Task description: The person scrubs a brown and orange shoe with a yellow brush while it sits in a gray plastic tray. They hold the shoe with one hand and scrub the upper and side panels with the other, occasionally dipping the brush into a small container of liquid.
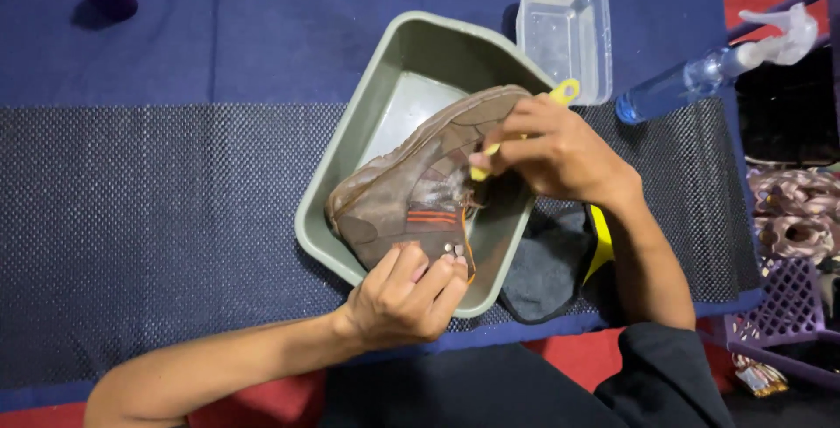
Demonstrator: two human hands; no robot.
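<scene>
Nearest the camera, the left hand [404,299] curls its fingers round the heel end of a brown shoe [418,190], gripping it by the ankle collar. The shoe is a worn, scuffed leather boot with orange stripes on its side, orange edging and small metal lace hooks; a pale, soapy-looking patch shows near its middle. It lies tilted on its side over a grey-green basin [398,91], toe pointing away, heel at the basin's near rim. The right hand [556,150] is closed on a yellow brush [525,135], whose head meets the upper side of the shoe. Just beside the basin, under the right forearm, lies a dark grey cloth [547,266] with a yellow strip. All rests on a dotted dark mat [157,209]. Farther off stand a clear plastic container [564,34] and a blue spray bottle [700,78] lying down.
</scene>
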